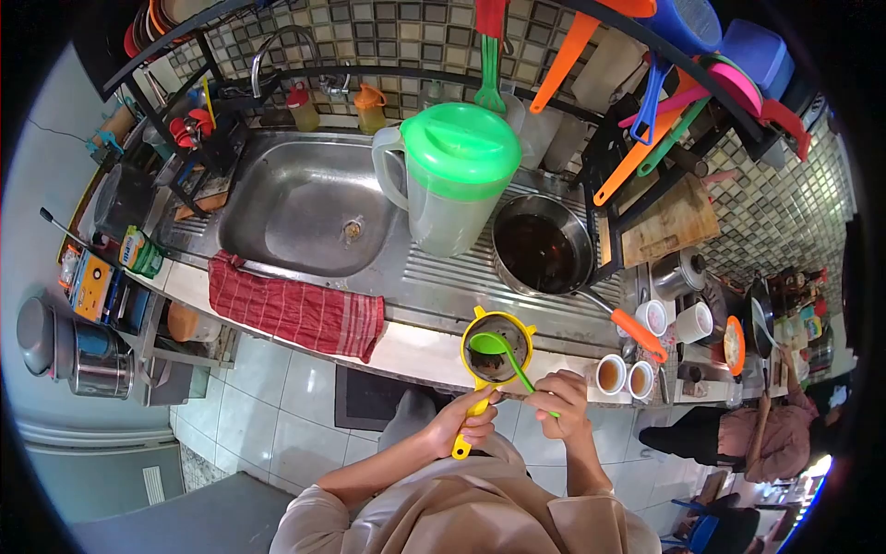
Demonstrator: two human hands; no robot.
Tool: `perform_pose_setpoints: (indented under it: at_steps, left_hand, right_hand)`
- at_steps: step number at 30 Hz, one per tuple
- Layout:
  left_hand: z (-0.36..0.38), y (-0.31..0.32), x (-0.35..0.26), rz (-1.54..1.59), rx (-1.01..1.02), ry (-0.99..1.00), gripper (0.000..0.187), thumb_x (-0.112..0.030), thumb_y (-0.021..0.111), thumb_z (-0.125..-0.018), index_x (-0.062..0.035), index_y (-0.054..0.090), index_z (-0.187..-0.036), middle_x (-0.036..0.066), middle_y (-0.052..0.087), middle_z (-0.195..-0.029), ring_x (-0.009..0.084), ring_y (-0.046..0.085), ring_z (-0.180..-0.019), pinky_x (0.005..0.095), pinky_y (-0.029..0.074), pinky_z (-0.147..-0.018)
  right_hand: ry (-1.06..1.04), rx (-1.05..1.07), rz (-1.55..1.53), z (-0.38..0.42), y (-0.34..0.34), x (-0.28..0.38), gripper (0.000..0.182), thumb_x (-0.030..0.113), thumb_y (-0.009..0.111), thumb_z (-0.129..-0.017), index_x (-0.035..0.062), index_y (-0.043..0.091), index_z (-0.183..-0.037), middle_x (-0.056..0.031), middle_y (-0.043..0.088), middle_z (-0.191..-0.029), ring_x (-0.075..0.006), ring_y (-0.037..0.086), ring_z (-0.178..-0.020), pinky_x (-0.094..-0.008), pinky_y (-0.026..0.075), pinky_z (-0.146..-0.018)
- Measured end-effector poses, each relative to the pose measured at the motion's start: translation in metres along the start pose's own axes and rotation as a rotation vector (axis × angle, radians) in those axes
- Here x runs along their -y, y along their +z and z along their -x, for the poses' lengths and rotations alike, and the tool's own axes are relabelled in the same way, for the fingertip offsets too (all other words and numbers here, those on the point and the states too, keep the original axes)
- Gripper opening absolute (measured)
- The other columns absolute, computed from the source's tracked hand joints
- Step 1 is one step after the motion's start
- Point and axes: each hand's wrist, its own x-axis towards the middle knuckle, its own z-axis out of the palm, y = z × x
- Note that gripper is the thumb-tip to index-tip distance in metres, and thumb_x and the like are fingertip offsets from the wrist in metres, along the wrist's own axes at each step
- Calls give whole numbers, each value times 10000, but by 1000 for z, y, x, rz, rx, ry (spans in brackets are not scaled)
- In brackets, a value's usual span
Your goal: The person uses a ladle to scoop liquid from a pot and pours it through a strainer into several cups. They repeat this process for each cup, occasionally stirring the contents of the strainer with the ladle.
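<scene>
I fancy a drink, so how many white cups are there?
4. A first cup and second cup, holding brown liquid, sit right of the yellow strainer; a third cup and fourth cup stand beyond, near the metal pot. More may be hidden.

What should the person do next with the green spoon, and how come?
Probably the right hand should gently stir the green spoon through the dark bits. They lie in the yellow strainer, the spoon's bowl is right there with them, and the left hand grips the strainer's handle, so it could hold steady.
</scene>
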Motion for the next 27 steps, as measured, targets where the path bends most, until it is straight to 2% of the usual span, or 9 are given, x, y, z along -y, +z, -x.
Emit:
perform_pose_setpoints:
  at_steps: [7,9,11,17,18,19,22,24,27]
  left_hand:
    - [0,0,-3,-2,13,-13,223,-367,412,-910,-161,420,-823,-69,248,-492,30,213,-386,173,205,-349]
    - [0,1,-2,-7,22,-6,225,-371,416,-908,-162,425,-824,-69,246,-492,31,216,-388,171,206,-349]
    - [-2,-1,-1,-8,22,-4,226,-371,419,-906,-157,433,-835,-69,244,-486,33,214,-385,173,206,-346]
    - [2,-1,-1,-11,5,4,226,-370,429,-902,-150,448,-854,-65,250,-484,35,220,-387,175,207,-345]
    - [3,-1,-1,-15,5,0,225,-368,430,-903,-150,448,-855,-64,251,-485,35,222,-388,175,207,-346]
    - [3,-2,-1,-13,5,6,225,-368,430,-903,-150,448,-855,-64,251,-485,35,222,-388,175,207,-346]
    - [3,-4,2,4,19,-1,218,-361,424,-906,-150,447,-855,-65,252,-485,36,224,-387,176,205,-347]
    - [3,-3,3,23,20,6,216,-358,417,-910,-152,442,-852,-66,255,-484,36,226,-386,178,203,-347]
    - [1,-4,3,9,33,4,217,-356,412,-912,-151,443,-848,-66,256,-484,37,226,-384,182,203,-347]
  right_hand:
    - [42,-62,-38,-1,-7,-15,177,246,554,-792,77,577,-746,-60,553,-688,-202,518,-509,-307,376,-450]
    - [132,-375,39,1,-9,-28,148,173,534,-813,47,579,-750,-95,564,-701,-208,533,-549,-316,407,-498]
    - [292,-521,128,-6,-4,-49,131,122,504,-841,22,581,-803,-114,578,-745,-224,545,-600,-314,430,-555]
    - [641,-377,250,-12,15,-100,147,134,509,-860,4,569,-896,-106,588,-830,-213,561,-660,-267,428,-556]
    - [599,-403,267,-10,18,-104,151,139,508,-864,6,571,-895,-100,597,-793,-159,552,-632,-248,410,-535]
    - [595,-400,263,-7,21,-106,151,139,508,-864,6,571,-895,-100,597,-793,-159,552,-632,-248,410,-535]
    - [755,-525,131,-3,25,-107,164,164,507,-873,15,568,-904,-69,605,-714,-94,507,-549,-223,377,-493]
    - [845,-657,-54,-3,23,-110,173,187,493,-891,30,555,-930,-41,576,-652,-21,396,-447,-171,301,-417]
    - [804,-707,-132,-5,20,-112,163,198,494,-892,43,537,-921,-33,573,-655,-3,368,-435,-151,274,-395]
